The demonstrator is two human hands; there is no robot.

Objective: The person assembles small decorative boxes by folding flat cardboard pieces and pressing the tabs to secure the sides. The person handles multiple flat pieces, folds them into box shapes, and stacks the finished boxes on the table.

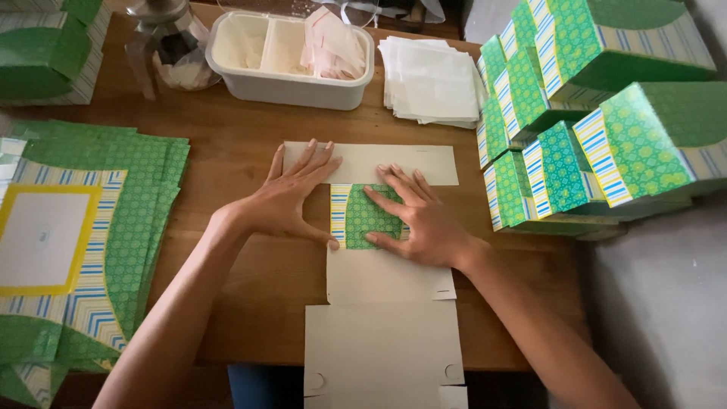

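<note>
Flat, unfolded, cream cardboard box blank (382, 303) at counter (250, 151) centre: left hand (291, 197) and right hand (420, 216), grips open, palms pressing its green patterned flap (367, 220) down to crease; finished boxes (591, 113) at 2 o'clock.

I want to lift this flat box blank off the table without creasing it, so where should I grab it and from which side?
Probably by the near end of the box blank, which overhangs the front edge of the wooden table, so fingers can slip underneath from your side. The rest lies flat on the wood, and the left hand and right hand press on the folded green flap.
</note>
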